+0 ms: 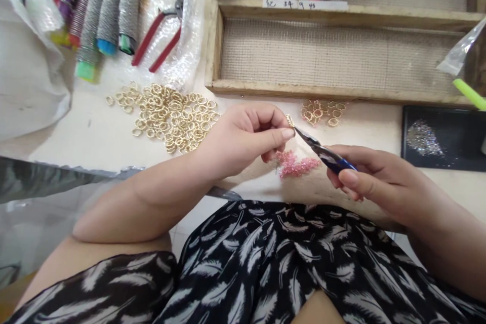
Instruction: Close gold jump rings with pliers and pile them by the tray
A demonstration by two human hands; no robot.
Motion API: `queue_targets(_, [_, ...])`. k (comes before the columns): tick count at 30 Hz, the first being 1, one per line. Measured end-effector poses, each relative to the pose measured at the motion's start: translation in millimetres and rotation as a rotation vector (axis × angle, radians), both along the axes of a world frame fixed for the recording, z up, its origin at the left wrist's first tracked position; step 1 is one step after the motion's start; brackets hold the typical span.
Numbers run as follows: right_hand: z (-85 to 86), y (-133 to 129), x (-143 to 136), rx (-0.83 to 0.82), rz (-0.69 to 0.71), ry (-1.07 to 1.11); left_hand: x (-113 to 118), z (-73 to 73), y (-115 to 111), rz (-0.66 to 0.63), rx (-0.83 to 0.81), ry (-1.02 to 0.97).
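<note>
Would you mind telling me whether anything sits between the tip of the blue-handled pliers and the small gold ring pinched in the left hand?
Nothing visible does. The pliers in the right hand reach straight to the gold ring held by the left hand; the pink beads lie below, on the table.

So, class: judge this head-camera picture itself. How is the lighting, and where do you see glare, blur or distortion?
Head view: soft, even light with faint shadows; glare on the bubble wrap; the wooden tray edge bows from wide-angle distortion; the left hand and pliers are fairly sharp, while the black pad glitter blurs.
</note>
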State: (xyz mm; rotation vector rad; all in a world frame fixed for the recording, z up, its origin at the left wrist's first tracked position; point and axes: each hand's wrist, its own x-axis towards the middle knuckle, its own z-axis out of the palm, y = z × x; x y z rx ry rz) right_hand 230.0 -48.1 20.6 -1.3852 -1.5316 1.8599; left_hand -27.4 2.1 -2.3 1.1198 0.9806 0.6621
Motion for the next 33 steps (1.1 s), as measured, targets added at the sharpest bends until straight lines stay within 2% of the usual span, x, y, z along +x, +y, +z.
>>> queue_targets(3, [2.1,1,-1,-0.096,-0.027,0.044,-3,-3.4,2,0.022,0.135,0.027])
queue_targets(6, [3.0,3,-1,-0.177,-0.022,0.022,-8,-7.9,4,0.155,0.433,0.090])
queue_targets(7, [3.2,3,-1,-0.190,-0.015,0.015,-9,-9.3,5,0.162,0.528,0.097])
queue_targets(9, [3.5,4,-2,-0.182,-0.001,0.010,-12,-11.2,8,0.091,0.685,0.103])
queue_targets(12, [3.3,4,-3,-0.138,-0.004,0.037,-15,-11.3,13,-0.052,0.812,0.154])
queue_targets(16, [1.9,2,-3,-0.132,-0.006,0.060,-17,-9.4,16,-0.113,0.763,0.216])
queue_targets(20, [2.9,2,-3,-0.110,-0.011,0.064,-16,-10.4,12,-0.081,0.725,0.238])
queue_targets(26, [5.3,5,-3,-0.074,0.024,-0.011,-15,-14.7,11,-0.037,0.762,0.203])
queue_targets(30, [3.6,4,-1,-0.072,0.040,-0.023,-16,-15.6,13,-0.065,0.795,0.187])
queue_targets(33, [3.6,4,-2,-0.068,0.041,-0.037,-17,-17.4,12,-0.066,0.760,0.216])
